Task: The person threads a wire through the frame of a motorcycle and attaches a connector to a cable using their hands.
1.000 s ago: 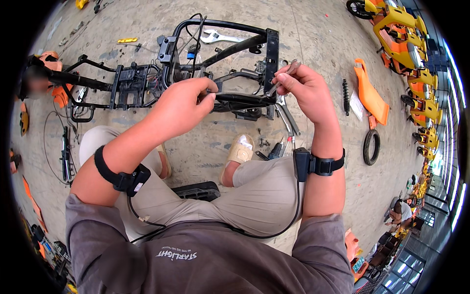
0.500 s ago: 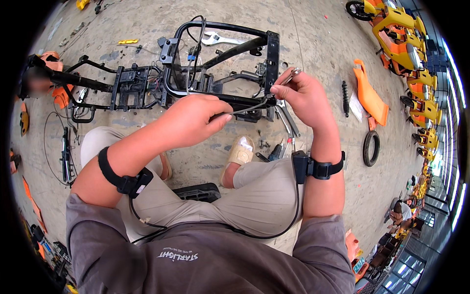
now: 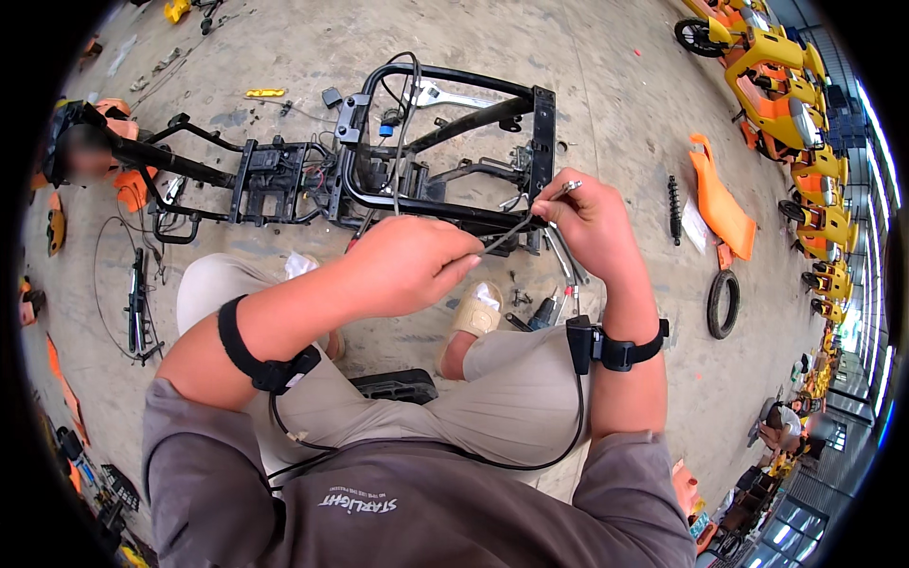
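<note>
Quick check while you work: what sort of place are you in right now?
Most likely a workshop or factory floor where small ride-on vehicles are put together. A bare black metal frame lies on the concrete floor, orange and yellow vehicles stand in a row at the right, and a loose tyre lies nearby.

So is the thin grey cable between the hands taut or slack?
Roughly taut: the thin grey cable runs nearly straight from left hand to right hand.

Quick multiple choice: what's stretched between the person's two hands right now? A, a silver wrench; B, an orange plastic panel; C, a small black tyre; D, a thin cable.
D: a thin cable runs from the left hand up to the right hand, which pinches its metal-tipped end above the black frame.
</note>
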`<control>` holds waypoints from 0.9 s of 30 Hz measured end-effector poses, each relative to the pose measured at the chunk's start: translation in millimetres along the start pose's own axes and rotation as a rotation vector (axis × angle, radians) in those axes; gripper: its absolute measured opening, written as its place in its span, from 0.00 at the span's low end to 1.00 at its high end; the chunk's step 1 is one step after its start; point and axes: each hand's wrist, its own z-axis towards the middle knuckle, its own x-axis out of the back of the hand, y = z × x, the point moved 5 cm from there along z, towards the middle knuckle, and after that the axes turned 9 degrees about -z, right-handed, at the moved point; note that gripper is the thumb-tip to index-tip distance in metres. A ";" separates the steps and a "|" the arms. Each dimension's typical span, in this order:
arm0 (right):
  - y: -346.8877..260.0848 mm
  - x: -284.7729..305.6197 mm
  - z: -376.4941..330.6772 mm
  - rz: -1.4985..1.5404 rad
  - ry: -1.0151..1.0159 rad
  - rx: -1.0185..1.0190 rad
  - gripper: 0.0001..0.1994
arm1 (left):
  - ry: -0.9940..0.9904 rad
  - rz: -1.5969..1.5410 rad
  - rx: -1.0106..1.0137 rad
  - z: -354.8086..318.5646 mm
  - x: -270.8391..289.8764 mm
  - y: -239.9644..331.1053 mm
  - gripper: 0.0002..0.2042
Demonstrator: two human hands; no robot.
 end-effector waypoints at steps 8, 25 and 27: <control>6.1 -3.7 -0.8 0.106 0.040 0.014 0.03 | 0.021 -0.048 -0.035 -11.1 10.5 24.9 0.07; 1.6 40.5 -16.7 -0.253 -0.045 -0.074 0.11 | 0.140 0.070 0.011 -9.8 18.0 -3.8 0.10; 0.7 39.3 -19.3 -0.281 -0.089 -0.079 0.11 | 0.150 0.073 0.000 -6.8 15.0 -3.9 0.10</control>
